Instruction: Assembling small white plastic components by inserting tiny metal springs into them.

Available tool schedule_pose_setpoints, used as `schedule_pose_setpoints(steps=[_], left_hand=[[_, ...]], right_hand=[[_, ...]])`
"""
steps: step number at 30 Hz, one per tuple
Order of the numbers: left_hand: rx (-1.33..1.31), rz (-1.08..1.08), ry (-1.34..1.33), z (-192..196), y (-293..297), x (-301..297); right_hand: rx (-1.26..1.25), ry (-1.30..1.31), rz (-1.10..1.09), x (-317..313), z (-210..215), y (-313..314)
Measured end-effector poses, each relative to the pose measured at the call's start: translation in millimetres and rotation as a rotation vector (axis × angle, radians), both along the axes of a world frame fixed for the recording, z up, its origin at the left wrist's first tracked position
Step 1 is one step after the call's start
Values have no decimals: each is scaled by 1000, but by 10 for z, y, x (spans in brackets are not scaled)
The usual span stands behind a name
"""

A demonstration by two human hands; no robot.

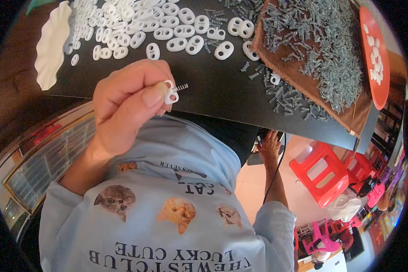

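My left hand (133,97) is closed in front of my chest, above the table's near edge. Its thumb and forefinger pinch a small white two-hole plastic piece (171,96) that looks like a cord lock body. From that piece a thin metal coil spring (182,87) sticks out to the right. Lower and to the right, beyond the table edge, my right hand (270,143) reaches down with its fingers stretched out over a dark object. What that object is I cannot make out.
Many white two-hole pieces (163,33) lie across the dark table (204,84). Loose springs heap on a brown cloth (281,68) at the right, beside a red plate (375,50) of small white parts. A wavy white dish (52,47) stands left; red stools (319,172) stand below right.
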State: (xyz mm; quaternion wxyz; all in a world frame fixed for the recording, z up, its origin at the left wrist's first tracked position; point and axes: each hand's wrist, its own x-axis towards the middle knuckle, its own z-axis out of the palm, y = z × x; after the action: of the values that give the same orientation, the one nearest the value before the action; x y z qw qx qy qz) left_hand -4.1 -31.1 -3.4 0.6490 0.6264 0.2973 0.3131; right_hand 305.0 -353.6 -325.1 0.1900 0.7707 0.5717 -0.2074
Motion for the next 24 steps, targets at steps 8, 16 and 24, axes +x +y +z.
schedule_pose_setpoints(steps=[8,16,24], left_hand=[[33,0,-18,-43,-1,4],[20,5,20,1,-8,7],[48,94,71,-19,-69,73]], right_hand=[[-22,-15,-93,-99,-1,103],[25,83,-290,-172,-127,209],[87,133,-425,-246,-67,276]])
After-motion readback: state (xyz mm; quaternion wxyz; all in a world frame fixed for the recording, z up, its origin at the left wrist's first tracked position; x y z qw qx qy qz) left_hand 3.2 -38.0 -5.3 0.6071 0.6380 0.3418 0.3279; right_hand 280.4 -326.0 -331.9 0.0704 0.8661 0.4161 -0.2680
